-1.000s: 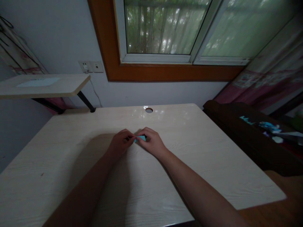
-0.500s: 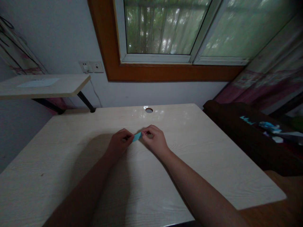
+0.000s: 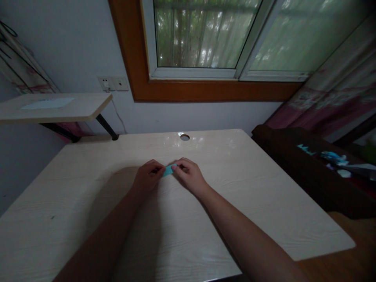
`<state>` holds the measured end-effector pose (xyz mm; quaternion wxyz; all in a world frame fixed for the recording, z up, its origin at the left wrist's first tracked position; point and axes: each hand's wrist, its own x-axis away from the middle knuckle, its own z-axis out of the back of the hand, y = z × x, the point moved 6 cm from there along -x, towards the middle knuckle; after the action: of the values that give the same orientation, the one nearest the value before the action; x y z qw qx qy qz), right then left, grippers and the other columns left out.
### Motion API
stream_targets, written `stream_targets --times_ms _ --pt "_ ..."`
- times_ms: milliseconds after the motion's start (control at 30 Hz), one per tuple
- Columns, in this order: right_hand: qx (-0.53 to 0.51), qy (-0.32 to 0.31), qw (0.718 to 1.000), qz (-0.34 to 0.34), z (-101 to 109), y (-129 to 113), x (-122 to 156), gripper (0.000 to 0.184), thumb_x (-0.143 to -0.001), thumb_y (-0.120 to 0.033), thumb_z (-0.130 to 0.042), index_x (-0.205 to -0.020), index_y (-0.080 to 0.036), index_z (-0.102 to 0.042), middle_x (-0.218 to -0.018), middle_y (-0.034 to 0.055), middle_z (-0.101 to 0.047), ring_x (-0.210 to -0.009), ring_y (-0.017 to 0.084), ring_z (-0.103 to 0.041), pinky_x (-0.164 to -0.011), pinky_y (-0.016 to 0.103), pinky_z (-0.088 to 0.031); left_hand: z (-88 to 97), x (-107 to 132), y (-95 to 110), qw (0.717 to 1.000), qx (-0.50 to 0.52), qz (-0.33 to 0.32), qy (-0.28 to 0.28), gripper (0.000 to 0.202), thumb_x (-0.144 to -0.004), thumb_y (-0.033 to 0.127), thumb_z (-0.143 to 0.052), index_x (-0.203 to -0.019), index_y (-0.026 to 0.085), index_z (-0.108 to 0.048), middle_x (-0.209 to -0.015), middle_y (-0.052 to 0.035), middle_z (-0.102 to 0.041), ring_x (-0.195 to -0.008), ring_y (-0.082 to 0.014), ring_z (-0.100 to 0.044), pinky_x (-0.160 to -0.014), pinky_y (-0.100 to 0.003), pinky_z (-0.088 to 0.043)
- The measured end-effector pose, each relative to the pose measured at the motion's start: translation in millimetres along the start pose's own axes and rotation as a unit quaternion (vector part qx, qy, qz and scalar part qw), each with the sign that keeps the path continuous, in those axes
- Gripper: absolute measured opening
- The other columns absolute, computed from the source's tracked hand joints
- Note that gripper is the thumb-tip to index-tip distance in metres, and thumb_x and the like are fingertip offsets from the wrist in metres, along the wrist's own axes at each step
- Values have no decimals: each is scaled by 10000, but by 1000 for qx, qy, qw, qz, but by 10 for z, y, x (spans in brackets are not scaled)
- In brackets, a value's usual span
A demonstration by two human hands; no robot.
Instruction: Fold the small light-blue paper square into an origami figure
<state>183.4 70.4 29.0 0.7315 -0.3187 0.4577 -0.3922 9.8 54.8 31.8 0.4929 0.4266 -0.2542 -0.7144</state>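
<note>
A small light-blue piece of paper is stretched between my two hands, just above or on the pale wood-grain desk. My left hand pinches its left end between thumb and fingers. At the other end, my right hand has thumb and forefinger closed on the paper's right edge. The fingers cover both ends, so its full outline is hidden. Whether the paper is folded, I cannot tell.
A round cable hole lies near the desk's back edge. On the left a raised shelf on black legs carries a white sheet. Wall sockets sit beside the window frame. Dark furniture with blue items stands right.
My right hand has shifted slightly left and down, its thumb now lying further over the blue paper. The left hand has barely moved and keeps its pinch.
</note>
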Motion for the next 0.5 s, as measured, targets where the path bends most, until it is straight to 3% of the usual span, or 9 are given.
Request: stream_targets --times_ms 367,500 --pt "-43 124 989 -65 193 184 -9 201 -895 -362 -580 -792 -199 -637 -737 8 -564 -726 166 -532 -669 275 -422 75 -14 -118 998 17 29 46 155 -845 283 -614 -742 187 -679 -767 -20 -645 -702 -133 -591 -638 -229 -464" --pt "-67 129 986 -79 191 267 -5 218 -888 -396 -590 -816 -197 -639 -739 -1 -562 -717 159 -520 -663 263 -415 96 -20 -170 995 61 46 61 185 -868 328 -599 -779 187 -679 -803 -22 -640 -737 -141 -617 -650 -236 -495"
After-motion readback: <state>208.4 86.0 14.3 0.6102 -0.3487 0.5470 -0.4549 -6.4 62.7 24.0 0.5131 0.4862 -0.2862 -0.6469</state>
